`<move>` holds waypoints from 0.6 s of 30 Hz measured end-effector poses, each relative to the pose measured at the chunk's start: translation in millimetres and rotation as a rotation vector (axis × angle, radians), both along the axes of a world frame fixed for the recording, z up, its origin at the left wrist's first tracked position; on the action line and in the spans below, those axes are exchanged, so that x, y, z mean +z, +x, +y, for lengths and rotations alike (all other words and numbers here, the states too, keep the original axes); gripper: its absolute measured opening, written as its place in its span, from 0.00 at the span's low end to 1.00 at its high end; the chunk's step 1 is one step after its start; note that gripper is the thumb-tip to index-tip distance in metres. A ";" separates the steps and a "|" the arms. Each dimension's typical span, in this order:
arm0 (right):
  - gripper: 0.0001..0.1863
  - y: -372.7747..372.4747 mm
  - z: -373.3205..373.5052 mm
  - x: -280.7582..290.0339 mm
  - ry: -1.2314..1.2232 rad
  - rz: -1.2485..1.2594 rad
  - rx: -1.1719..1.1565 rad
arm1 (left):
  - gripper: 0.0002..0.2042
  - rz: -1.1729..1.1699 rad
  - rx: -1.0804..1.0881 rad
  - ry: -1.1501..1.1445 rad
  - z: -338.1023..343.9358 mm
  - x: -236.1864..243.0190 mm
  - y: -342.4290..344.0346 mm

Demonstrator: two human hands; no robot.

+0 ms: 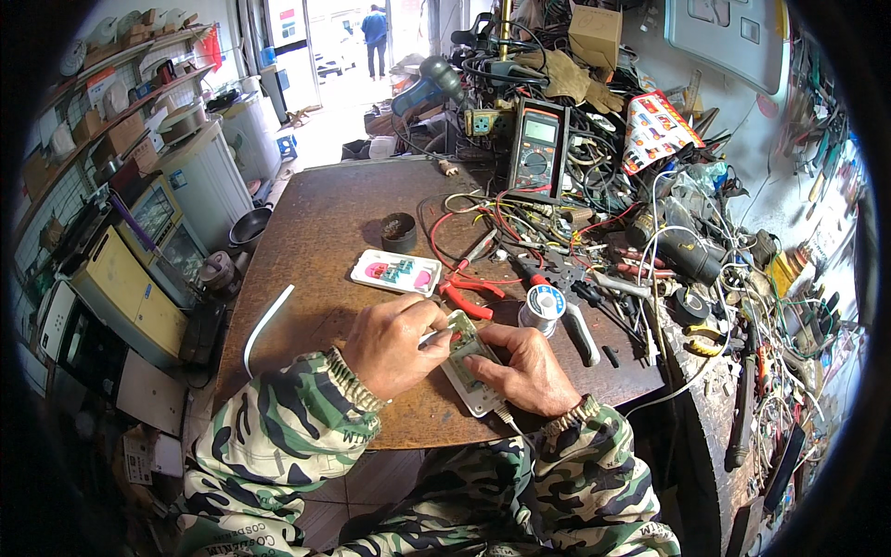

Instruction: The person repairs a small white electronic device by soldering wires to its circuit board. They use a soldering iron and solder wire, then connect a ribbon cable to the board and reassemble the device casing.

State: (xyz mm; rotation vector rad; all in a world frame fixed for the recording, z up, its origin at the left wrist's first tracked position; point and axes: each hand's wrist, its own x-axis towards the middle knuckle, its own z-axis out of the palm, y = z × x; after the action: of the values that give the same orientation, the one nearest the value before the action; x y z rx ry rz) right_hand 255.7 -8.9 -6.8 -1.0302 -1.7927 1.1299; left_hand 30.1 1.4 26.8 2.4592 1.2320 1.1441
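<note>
Cluttered along its right side, the surface (pixel 316 232) carries a wire spool (pixel 544 308) and red-handled pliers (pixel 456 296), perhaps for reach, while by its near edge the right hand (pixel 527 369) grips a pale housing (pixel 469 388), probably steadying it as the left hand (pixel 394 345) pinches something slender.

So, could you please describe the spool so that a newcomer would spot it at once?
Start at the brown wooden table and find the right hand. Just beyond it, right of the red-handled pliers, stands the spool; its round blue-and-white top sets it apart from the long tools beside it.
</note>
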 end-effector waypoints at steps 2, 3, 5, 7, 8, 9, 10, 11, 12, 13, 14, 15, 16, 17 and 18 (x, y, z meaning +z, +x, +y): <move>0.15 -0.8 -0.1 0.0 0.008 0.004 0.003 | 0.06 0.012 -0.010 0.041 -0.8 3.3 -0.3; 0.15 -1.0 -0.3 0.6 0.012 -0.006 0.002 | 0.06 0.017 -0.015 0.061 -1.1 4.1 -0.5; 0.15 -0.1 -1.5 4.0 0.023 -0.030 -0.006 | 0.06 0.015 -0.007 0.055 -0.8 4.2 0.7; 0.15 0.2 -2.3 6.9 0.017 -0.046 -0.004 | 0.06 0.015 0.001 0.053 -1.1 5.1 1.3; 0.15 0.2 -2.8 8.3 0.014 -0.053 -0.002 | 0.06 0.017 0.006 0.053 -1.6 6.0 1.3; 0.15 0.3 -3.2 9.3 0.013 -0.056 -0.002 | 0.06 0.019 0.010 0.054 -1.8 6.8 1.4; 0.15 0.0 -3.3 9.8 0.012 -0.060 -0.002 | 0.06 0.019 0.008 0.054 -1.7 6.7 0.9; 0.15 -0.3 -3.5 10.5 0.011 -0.063 -0.001 | 0.05 0.019 0.005 0.054 -1.5 6.6 0.4; 0.15 -0.5 -3.8 12.1 0.008 -0.077 0.000 | 0.05 0.020 0.003 0.054 -1.4 6.7 0.0; 0.15 -0.3 -4.2 14.5 0.005 -0.091 -0.001 | 0.05 0.021 0.000 0.049 -1.5 7.6 0.2; 0.15 -0.1 -4.4 16.5 0.002 -0.106 -0.002 | 0.05 0.022 -0.002 0.044 -2.3 9.2 0.4; 0.16 -0.2 -4.6 17.8 -0.001 -0.110 -0.001 | 0.05 0.023 -0.005 0.039 -2.7 10.1 0.6; 0.16 -0.2 -4.8 19.1 -0.003 -0.114 -0.001 | 0.06 0.023 -0.012 0.039 -2.4 9.5 0.4; 0.16 -0.1 -5.1 19.8 -0.006 -0.119 0.000 | 0.06 0.023 -0.018 0.039 -1.6 8.3 -0.1; 0.16 0.1 -5.0 19.1 -0.004 -0.110 0.003 | 0.06 0.023 -0.025 0.039 -1.3 7.7 -0.3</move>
State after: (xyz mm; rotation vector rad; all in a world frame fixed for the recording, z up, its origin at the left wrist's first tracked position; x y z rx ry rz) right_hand 255.8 -13.8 12.2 -1.1111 -1.8788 1.0977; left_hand 29.7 0.2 34.5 2.5158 1.1926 1.1479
